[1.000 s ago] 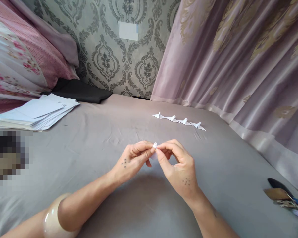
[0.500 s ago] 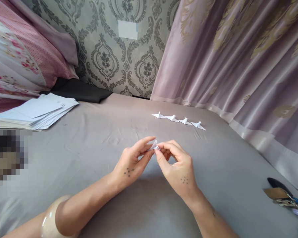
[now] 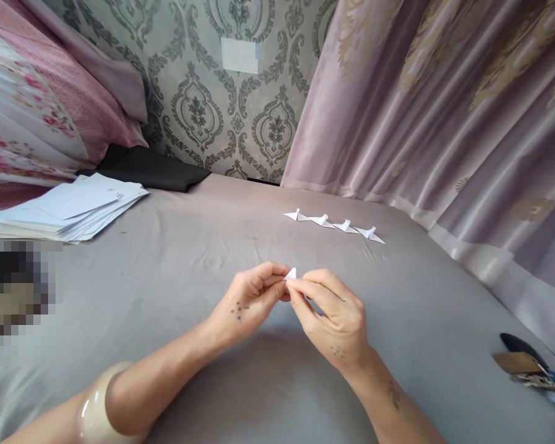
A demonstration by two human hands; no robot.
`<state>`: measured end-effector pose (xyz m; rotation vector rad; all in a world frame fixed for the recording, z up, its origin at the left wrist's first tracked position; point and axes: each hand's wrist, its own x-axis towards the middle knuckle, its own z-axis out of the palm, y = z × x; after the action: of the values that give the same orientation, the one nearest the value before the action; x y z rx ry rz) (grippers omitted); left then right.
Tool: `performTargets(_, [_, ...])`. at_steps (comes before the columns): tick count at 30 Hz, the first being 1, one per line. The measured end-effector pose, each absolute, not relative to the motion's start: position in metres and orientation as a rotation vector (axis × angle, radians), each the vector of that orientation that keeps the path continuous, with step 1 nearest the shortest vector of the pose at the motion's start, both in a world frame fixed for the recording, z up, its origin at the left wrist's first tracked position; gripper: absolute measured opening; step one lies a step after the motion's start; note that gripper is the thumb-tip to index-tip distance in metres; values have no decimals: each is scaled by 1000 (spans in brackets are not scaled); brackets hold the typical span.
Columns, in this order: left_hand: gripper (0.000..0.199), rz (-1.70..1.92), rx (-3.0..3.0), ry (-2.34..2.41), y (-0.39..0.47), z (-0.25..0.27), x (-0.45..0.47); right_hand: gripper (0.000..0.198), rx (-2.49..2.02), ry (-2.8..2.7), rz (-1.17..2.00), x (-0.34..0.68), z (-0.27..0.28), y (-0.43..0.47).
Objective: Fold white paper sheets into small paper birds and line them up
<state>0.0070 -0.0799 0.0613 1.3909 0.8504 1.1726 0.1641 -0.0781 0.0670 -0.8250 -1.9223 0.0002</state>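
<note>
Looking down from the head view, we are seeing two bare hands meeting in the middle, over a grey cloth (image 3: pixel 203 357). The left hand (image 3: pixel 247 302) is pinching one side of a small white paper (image 3: pixel 293 274), with its thumb and fingers curling almost all the way together. The right hand (image 3: pixel 335 317) is pinching the same paper from the right, with thumb and pointing finger pressing close and the other fingers bending loosely. The paper is sitting right between the fingertips, and a pointy bit is sticking up. The fingers are hiding the rest, so its whole shape is staying a secret. By my guess, the person is folding or pressing this tiny paper, and the step is looking only partly done. The next move would be calling for a steady, soft pinch on the left and small, careful presses on the right, since thin paper could be bending the wrong way. On the far right, four folded white papers (image 3: pixel 324 220) are lying in a row, their tips seeming to touch. On the far left, a stack of paper (image 3: pixel 65 213) is resting beside a black cloth (image 3: pixel 152 169). A purple curtain (image 3: pixel 374 111) is hanging at the far right, and below it, near the right edge, a little heap of things (image 3: pixel 520 362) is lying well apart from the hands.
</note>
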Motion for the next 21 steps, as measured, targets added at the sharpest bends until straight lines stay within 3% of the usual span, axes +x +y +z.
performTargets(6, [21, 1093, 1220, 822, -78, 65, 10, 12, -955, -1697, 457, 169, 79, -78])
performTargets(11, [19, 1129, 1174, 870, -78, 68, 8, 14, -1062, -1656, 829, 169, 79, -75])
performTargets(21, [24, 1121, 1231, 939, -82, 74, 9, 10, -1055, -1700, 729, 163, 78, -81])
